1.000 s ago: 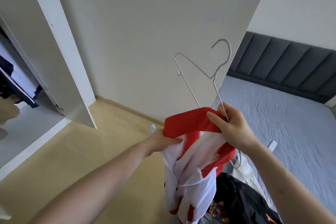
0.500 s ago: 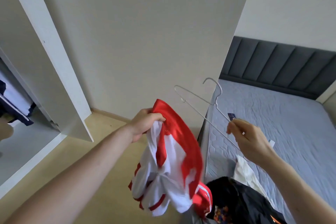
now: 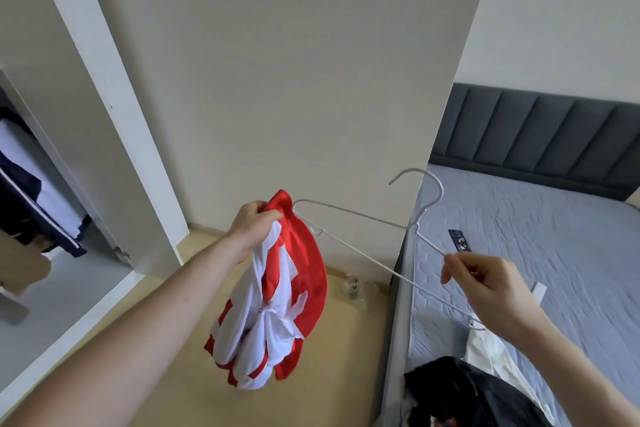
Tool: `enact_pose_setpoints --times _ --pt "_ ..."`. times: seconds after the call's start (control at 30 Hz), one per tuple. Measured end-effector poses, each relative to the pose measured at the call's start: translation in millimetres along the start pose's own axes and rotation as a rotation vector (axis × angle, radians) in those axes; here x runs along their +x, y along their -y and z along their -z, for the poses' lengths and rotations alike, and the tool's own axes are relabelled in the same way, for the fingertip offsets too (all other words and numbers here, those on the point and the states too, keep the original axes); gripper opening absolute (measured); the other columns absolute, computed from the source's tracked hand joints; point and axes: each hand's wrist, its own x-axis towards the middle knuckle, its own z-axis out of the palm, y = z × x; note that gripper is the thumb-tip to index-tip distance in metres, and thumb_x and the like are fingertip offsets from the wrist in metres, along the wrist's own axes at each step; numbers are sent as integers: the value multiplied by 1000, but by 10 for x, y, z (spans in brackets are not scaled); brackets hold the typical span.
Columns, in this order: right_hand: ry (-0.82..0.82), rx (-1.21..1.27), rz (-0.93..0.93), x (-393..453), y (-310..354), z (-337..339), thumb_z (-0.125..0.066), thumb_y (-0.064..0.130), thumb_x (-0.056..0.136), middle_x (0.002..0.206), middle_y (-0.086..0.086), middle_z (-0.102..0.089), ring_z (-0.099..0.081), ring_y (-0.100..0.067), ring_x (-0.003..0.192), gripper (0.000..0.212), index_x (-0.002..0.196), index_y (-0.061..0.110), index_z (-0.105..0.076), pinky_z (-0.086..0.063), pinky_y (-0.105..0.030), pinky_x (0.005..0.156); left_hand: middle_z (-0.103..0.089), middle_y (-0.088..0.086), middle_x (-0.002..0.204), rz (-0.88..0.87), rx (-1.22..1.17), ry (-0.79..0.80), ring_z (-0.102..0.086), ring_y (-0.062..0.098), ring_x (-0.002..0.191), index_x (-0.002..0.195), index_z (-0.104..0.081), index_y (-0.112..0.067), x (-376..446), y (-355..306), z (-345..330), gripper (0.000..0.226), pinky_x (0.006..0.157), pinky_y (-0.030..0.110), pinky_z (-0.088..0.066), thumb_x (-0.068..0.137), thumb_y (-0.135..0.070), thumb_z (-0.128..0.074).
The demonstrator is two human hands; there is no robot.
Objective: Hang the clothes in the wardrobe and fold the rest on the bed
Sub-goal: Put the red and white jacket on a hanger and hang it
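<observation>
Head view: a person stands between an open wardrobe (image 3: 52, 184) and a bed (image 3: 554, 253), both arms stretched forward.
Left hand (image 3: 254, 229): fingers curled tight round the bunched top of a red and white garment (image 3: 277, 295); the cloth hangs in a twisted bundle below the fist, over the wooden floor (image 3: 145, 357).
Right hand (image 3: 485, 288): thumb and forefinger pinch one thin arm of a white wire hanger (image 3: 360, 218), the other fingers curled loosely beneath.
Hanger and garment: the hanger's far corner lies just beside the red collar at the left fist; whether wire touches cloth there I cannot tell. Its hook points up, in front of the wardrobe's side panel (image 3: 294, 80).
Bed: grey mattress with a dark padded headboard (image 3: 536, 135); a small dark card-like item (image 3: 459, 240) lies on it, its print too small to read.
Cut off: a black garment (image 3: 460, 395) and a pale cloth (image 3: 491, 354) at the bed's near corner run out of frame.
Wardrobe interior: dark and white clothes (image 3: 31, 191) hang inside, only partly visible at the left edge.
</observation>
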Motion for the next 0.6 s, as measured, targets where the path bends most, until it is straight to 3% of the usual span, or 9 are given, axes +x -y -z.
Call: enact_pose_setpoints --times 0.1,0.33,0.6 --pt "35 -29 3 10 -15 -45 -56 28 105 44 5 -28 -23 -8 41 40 68 19 -69 -20 -18 43 -69 -2 75 -41 27 -37 -66 12 68 94 -70 -10 15 -81 46 15 61 24 -49 84 -20 -65" --pt "129 -65 16 15 -93 -320 -56 29 104 45 5 -31 -26 -8 41 39 67 25 -66 -22 -19 44 -74 -5 86 -245 22 -8 -67 9 80 92 -74 -25 -195 -387 -42 6 75 24 -50 88 -21 -71" --pt "86 -138 -11 25 -71 -750 -54 29 105 45 7 -37 -34 -12 46 43 65 15 -58 -27 -26 49 -74 11 92 -548 55 198 -68 34 91 99 -76 -25 -763 -876 -241 9 88 44 -54 90 -24 -74"
